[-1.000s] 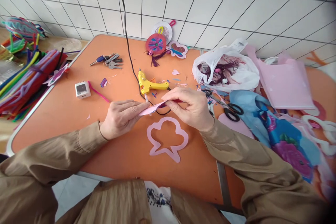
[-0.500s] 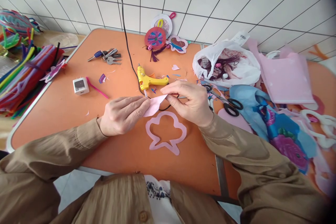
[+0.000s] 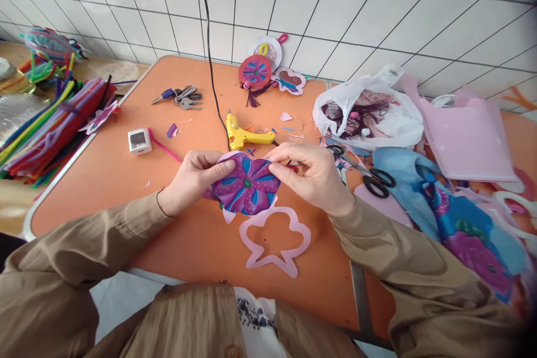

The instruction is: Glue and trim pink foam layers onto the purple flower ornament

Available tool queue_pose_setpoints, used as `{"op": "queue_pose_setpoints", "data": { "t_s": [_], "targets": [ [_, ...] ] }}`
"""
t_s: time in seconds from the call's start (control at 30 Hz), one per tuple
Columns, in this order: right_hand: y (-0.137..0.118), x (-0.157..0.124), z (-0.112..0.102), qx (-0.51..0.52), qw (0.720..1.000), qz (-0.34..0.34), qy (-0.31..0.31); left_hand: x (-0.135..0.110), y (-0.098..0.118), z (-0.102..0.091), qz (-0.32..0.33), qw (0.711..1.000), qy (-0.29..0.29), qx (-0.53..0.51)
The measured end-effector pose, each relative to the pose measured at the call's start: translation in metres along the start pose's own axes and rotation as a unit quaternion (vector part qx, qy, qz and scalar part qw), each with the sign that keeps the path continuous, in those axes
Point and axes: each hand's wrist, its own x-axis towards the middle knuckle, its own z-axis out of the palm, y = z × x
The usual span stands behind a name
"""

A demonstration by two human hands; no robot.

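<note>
Between my two hands is a purple and blue flower cutout (image 3: 246,183) with a green centre, its patterned face toward me and pale pink material showing at its edges. My left hand (image 3: 193,179) pinches its upper left edge, thumb on the front. At the upper right edge, my right hand (image 3: 312,174) grips it between thumb and fingers. Just below on the table lies a pink flower-shaped frame (image 3: 274,240) with an open middle. Behind the cutout rests a yellow glue gun (image 3: 247,135), its black cord running up the wall.
Keys (image 3: 180,95) and a white charger (image 3: 139,141) lie at left, near bundled pipe cleaners (image 3: 62,123). Finished ornaments (image 3: 255,71) lean at the back. To the right are a white plastic bag (image 3: 373,117) with tassels, black-handled scissors (image 3: 377,182) and blue floral fabric (image 3: 465,235).
The pink piece held edge-on earlier has turned, so its purple flower face now shows. My hands have moved slightly apart. The whole view has shifted a little.
</note>
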Motion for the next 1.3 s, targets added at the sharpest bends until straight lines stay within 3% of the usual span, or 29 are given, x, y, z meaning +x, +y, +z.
{"op": "queue_pose_setpoints", "data": {
  "t_s": [0.2, 0.67, 0.83, 1.03, 1.2, 1.3],
  "targets": [
    [0.003, 0.002, 0.001, 0.012, 0.999, 0.042, -0.010, 0.002, -0.002, 0.001, -0.061, 0.996, 0.006, -0.059],
    [0.010, 0.004, 0.000, -0.006, 0.996, 0.083, -0.034, 0.005, -0.004, 0.001, -0.069, 0.995, -0.002, -0.068],
    [0.015, 0.005, 0.000, -0.003, 0.996, 0.084, -0.039, 0.008, -0.008, -0.002, -0.106, 0.993, 0.019, -0.041],
    [0.028, 0.014, -0.015, -0.073, 0.993, 0.081, 0.034, 0.013, -0.011, -0.003, -0.127, 0.991, 0.019, -0.029],
    [0.022, 0.011, -0.035, -0.145, 0.984, 0.080, -0.066, 0.016, -0.009, -0.007, -0.100, 0.992, 0.068, -0.042],
    [0.019, 0.014, -0.035, -0.189, 0.977, 0.065, -0.070, 0.020, -0.006, -0.012, -0.046, 0.990, 0.116, -0.072]
  ]
}}
